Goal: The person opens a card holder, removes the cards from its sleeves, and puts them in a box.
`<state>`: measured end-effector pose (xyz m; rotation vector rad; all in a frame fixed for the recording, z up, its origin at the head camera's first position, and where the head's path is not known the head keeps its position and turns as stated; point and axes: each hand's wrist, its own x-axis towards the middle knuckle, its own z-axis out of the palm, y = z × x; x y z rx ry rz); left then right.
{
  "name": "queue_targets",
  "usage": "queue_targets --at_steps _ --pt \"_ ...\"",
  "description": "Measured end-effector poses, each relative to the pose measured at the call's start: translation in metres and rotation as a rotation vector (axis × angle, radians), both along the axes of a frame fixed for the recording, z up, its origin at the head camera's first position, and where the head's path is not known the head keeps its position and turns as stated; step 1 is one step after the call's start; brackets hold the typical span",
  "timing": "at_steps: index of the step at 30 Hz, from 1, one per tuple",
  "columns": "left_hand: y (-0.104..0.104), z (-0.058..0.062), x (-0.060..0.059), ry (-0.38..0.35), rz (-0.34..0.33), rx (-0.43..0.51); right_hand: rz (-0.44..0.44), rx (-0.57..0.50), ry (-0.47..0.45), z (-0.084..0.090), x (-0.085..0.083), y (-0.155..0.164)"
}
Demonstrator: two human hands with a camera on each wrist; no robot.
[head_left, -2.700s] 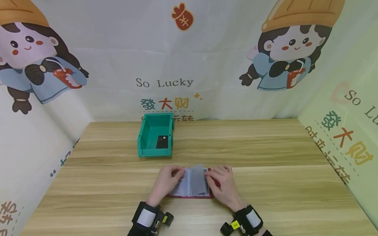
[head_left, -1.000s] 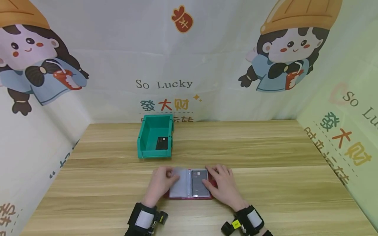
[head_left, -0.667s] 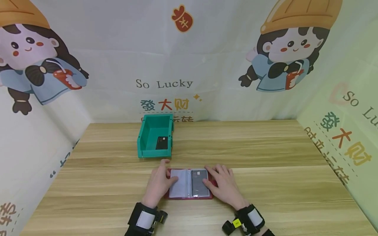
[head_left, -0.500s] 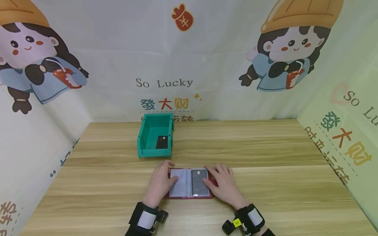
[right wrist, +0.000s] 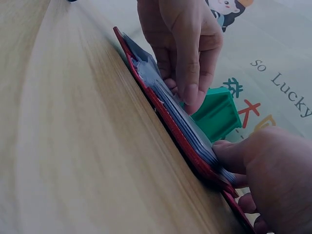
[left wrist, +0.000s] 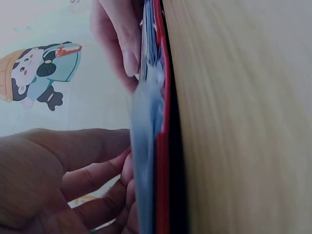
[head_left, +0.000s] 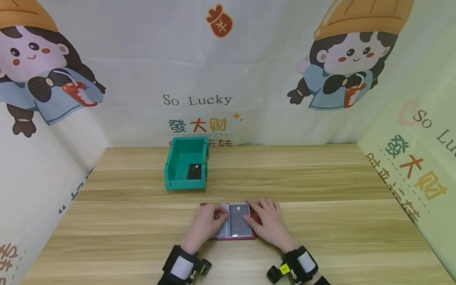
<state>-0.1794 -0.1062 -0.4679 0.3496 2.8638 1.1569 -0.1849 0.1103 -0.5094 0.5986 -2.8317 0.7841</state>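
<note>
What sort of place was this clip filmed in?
Probably a makeshift recording booth: cartoon-printed sheets lettered "So Lucky" rise along the left, back and right of a wood-grain table, and small cameras are strapped to the person's wrists.

And it's clear plastic up front: the sleeves [left wrist: 143, 156] are thin, filmy and glossy. Under them the cover [left wrist: 163, 190] looks smooth, though leather or plastic, I can't call it! The pocketed card [head_left: 239, 223] sits behind shiny film, a bright glint low down. Over to the bin [head_left: 185, 185], moulded plastic all round, smooth with a soft sheen. The bin card [head_left: 194, 171] reads smooth and dark, a tiny bright square on its face. Below, the table [head_left: 320, 178] runs long streaks of wood grain, flat and smooth, mostly matt. Behind, the backdrop [head_left: 267, 71] is a printed sheet, lightly creased, low in shine. The straps [head_left: 298, 259] look like matt cloth!
</note>
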Motion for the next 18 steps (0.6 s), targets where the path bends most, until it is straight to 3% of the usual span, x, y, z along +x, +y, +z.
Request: queue_targets --at_steps 8,18 --pt "0.0034 -0.0002 -0.0013 -0.057 0.048 0.029 -0.010 0.002 -0.017 0.0006 -0.0001 -0.0009" --pt "0.0020 -0.0034 -0.0044 -0.042 0.043 0.039 -0.022 -0.001 -0.009 0.0011 0.0000 -0.0022"
